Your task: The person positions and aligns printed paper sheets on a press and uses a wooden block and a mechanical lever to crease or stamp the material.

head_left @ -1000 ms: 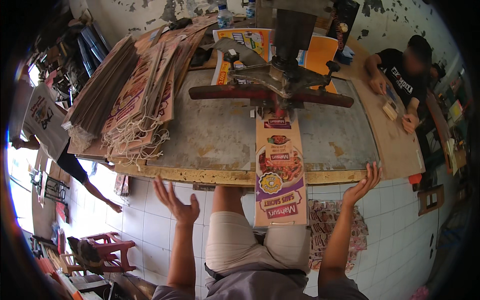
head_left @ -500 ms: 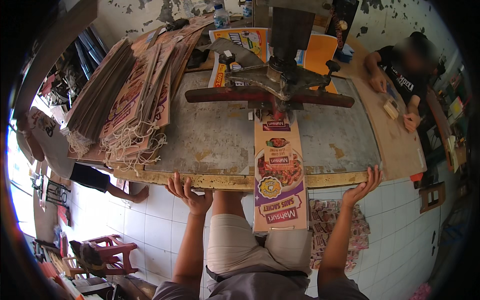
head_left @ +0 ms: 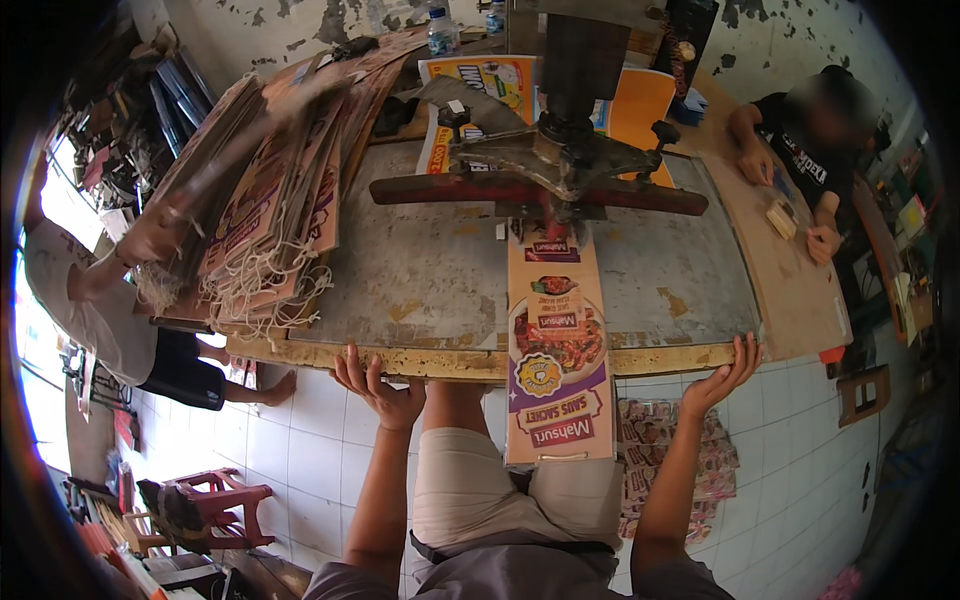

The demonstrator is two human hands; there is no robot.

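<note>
Both my hands are at the front edge of a worn board (head_left: 430, 362) with a yellowish wooden rim and a grey metal top. My left hand (head_left: 380, 392) holds that rim left of centre, fingertips over it. Far to the right, my right hand (head_left: 722, 378) holds the same rim near the corner. Between them lies a long printed cardboard strip (head_left: 558, 365) with a food picture. Its near end overhangs the rim above my lap, and its far end goes under a press head (head_left: 565, 175) with a dark red crossbar. Neither hand touches the strip.
Stacks of printed cardboard strips with string loops (head_left: 265, 200) lie left. A person (head_left: 85, 290) stands beside them. Another person (head_left: 800, 150) sits at the right with a small wooden block (head_left: 783, 218). Printed sheets (head_left: 672, 465) lie on the tiled floor; a red stool (head_left: 225, 505) stands lower left.
The person at the left has leaned in and swung a blurred arm across the stacked strips. My hands, the board, the strip and the press head look unmoved.
</note>
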